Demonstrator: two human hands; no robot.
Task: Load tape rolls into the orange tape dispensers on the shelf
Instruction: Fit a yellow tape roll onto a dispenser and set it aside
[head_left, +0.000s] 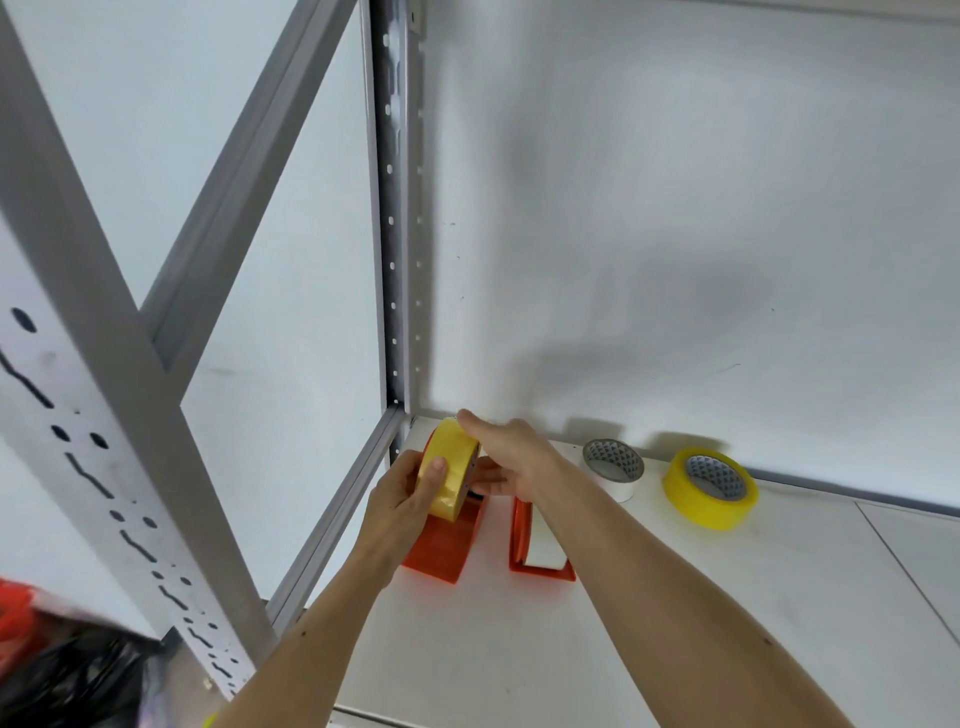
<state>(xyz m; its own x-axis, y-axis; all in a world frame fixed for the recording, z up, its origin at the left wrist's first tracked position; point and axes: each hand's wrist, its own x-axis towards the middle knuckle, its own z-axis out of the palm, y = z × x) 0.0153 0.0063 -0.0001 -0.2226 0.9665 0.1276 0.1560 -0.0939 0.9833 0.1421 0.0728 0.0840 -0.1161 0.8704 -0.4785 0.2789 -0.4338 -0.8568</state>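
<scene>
A yellow tape roll (453, 462) stands on edge in the left orange dispenser (441, 551) at the shelf's back left corner. My left hand (405, 493) grips the roll from the left, thumb across its face. From the right, my right hand (506, 452) holds the same roll, one finger along its top and the others behind it. A second orange dispenser (537, 545) with a white roll inside lies just to the right, partly under my right forearm.
A loose white roll (615, 467) and a loose yellow roll (709, 488) lie flat by the back wall to the right. The white shelf (571, 649) is bounded on the left by grey perforated uprights (397, 234). A dark bag (67, 680) sits at bottom left.
</scene>
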